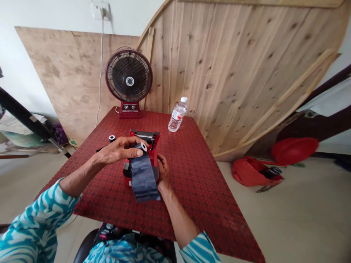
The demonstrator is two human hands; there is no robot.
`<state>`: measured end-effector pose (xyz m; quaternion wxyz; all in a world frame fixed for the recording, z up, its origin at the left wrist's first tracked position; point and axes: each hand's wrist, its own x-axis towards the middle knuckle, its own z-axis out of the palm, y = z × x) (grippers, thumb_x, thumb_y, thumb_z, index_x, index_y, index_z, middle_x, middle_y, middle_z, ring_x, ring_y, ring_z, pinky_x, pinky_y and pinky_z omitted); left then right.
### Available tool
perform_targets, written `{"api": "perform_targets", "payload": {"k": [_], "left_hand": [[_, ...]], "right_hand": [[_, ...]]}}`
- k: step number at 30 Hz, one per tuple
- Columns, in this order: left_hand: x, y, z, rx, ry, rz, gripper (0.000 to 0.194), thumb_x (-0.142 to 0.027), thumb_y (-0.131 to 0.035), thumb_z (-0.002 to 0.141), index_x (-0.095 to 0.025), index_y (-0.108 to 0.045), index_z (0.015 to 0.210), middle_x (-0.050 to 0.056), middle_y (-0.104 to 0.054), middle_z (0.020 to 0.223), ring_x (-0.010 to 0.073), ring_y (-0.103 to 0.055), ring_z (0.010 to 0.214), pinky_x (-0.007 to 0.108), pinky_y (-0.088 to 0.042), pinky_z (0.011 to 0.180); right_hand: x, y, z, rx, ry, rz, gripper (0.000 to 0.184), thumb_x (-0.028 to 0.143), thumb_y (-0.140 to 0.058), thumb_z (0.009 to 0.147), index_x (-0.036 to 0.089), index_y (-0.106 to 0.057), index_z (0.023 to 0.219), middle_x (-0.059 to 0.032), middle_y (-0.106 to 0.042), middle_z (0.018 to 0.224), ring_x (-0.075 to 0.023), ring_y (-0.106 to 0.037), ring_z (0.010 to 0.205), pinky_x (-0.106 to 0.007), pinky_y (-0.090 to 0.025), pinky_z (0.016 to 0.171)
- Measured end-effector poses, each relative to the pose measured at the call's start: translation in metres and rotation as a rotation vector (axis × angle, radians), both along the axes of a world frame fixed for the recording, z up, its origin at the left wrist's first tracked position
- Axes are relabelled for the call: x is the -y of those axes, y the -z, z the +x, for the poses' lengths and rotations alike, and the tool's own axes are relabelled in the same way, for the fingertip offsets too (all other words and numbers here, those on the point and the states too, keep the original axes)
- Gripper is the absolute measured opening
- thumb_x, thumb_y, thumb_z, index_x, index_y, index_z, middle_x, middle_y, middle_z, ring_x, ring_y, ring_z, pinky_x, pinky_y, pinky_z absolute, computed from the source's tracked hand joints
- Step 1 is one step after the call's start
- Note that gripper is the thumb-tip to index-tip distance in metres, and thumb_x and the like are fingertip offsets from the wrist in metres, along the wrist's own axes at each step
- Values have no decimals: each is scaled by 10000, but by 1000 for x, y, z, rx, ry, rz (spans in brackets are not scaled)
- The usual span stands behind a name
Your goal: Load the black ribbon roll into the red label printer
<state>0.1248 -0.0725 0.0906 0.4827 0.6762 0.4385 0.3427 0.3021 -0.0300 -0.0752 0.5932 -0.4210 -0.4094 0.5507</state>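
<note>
My left hand (120, 149) pinches a roll of dark ribbon (144, 177) between thumb and fingers. The roll's white core faces up and to the right, and a wide, creased length of ribbon hangs down from it toward me. Behind the ribbon is a small red machine, perhaps a label printer (153, 157), its lid (149, 137) tilted up. The ribbon hides much of its inside. My right hand (163, 171) lies against the machine's right side with its fingers curled; what the fingertips press on is partly hidden. A second small dark roll (112, 138) stands just beyond my left wrist.
The machine stands on a table with a red patterned cover (192, 204). Near the far edge are a dark red fan (129, 78) and a clear water bottle (177, 116). Wooden boards (219, 73) lean behind the table. On the floor to the right lies a red bag (246, 171).
</note>
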Motion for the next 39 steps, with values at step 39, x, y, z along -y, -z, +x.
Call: {"api": "perform_targets", "payload": {"k": [39], "left_hand": [[6, 30, -7, -625, 69, 349, 250, -349, -575, 871, -219, -715, 1031, 41, -740, 1011, 201, -669, 937, 301, -454, 891]], "right_hand": [[2, -5, 3, -22, -19, -31, 346, 394, -603, 732, 226, -669, 1028, -29, -713, 1054, -215, -620, 1007, -366, -459, 887]]}}
